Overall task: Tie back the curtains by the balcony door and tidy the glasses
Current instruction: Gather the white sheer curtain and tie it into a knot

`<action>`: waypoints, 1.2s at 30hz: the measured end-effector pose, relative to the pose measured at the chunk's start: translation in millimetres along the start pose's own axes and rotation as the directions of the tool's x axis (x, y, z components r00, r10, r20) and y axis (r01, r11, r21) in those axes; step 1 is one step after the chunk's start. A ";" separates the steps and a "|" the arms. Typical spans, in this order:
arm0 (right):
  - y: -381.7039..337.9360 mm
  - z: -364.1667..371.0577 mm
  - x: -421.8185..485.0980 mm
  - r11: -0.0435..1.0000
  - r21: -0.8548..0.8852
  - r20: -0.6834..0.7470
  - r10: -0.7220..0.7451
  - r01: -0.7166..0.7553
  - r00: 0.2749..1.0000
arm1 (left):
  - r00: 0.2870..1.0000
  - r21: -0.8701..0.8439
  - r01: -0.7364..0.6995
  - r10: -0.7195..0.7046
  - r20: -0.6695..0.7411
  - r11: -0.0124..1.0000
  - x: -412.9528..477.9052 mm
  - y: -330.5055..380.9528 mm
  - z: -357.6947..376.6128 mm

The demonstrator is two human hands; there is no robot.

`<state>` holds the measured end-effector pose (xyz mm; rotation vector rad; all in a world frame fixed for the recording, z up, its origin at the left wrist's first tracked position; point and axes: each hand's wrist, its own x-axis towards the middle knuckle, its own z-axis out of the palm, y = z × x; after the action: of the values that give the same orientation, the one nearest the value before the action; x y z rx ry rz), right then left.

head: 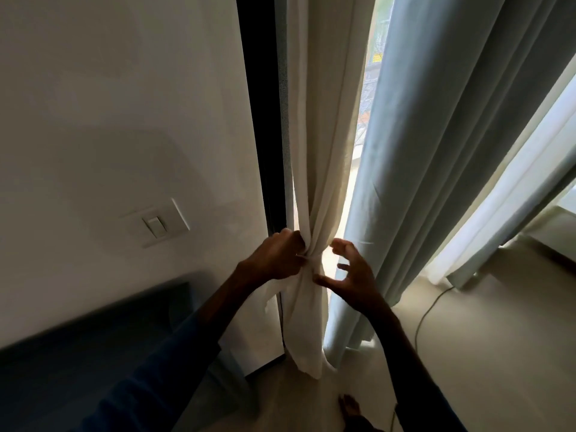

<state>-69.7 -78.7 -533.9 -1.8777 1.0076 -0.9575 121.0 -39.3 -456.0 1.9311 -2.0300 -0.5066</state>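
Observation:
A cream sheer curtain [321, 151] hangs beside the dark door frame and is gathered into a bunch at waist height. My left hand [274, 257] is clenched around that bunch on its left side. Just to the right, my right hand [349, 272] has its fingers spread and curled toward the gathered cloth; only the thumb tip is near it. A heavy grey-blue curtain [436, 151] hangs in folds to the right of the sheer one. No glasses are in view.
A white wall with a light switch [159, 226] is on the left. A dark piece of furniture [93, 353] stands at lower left. A thin cable [427, 313] lies on the beige floor. My bare foot [350, 406] shows at the bottom.

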 end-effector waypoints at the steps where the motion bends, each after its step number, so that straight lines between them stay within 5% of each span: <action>1: 3.0 3.9 -1.0 0.999 0.022 0.074 -0.027 0.025 0.997 | 1.000 -0.012 -0.016 0.017 0.023 1.000 -2.6 2.2 0.3; 4: 7.6 11.5 -3.5 0.993 0.078 0.128 -0.099 0.089 0.987 | 0.996 -0.042 -0.065 0.068 0.062 0.997 -11.6 6.2 -0.3; 12: -11.1 -3.9 -3.6 0.960 0.262 0.396 -0.019 -0.093 0.918 | 0.972 -0.044 -0.219 0.214 -0.101 0.975 -23.9 -10.4 -31.0; 17: -21.7 9.0 -11.4 0.924 0.302 0.493 0.059 -0.234 0.868 | 0.921 -0.446 -0.360 0.235 -0.312 0.819 -34.1 7.2 -15.0; 19: -23.3 8.3 -15.1 0.899 0.321 0.482 0.117 -0.299 0.869 | 0.903 -0.455 -0.370 0.199 -0.381 0.810 -35.2 10.2 -7.3; 29: -17.0 3.2 -23.0 0.753 0.573 0.269 0.198 -0.322 0.942 | 0.966 -0.434 -0.186 0.246 0.086 0.881 -26.6 -4.8 6.7; 36: -12.6 -0.6 -14.1 0.672 0.690 0.238 0.140 -0.269 0.961 | 0.998 -0.711 -0.044 -0.006 -0.067 0.702 -24.5 16.9 12.1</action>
<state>-72.2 -61.7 -526.1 -1.1222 0.5858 -0.8679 101.9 -13.6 -458.6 1.4048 -1.4658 -1.0320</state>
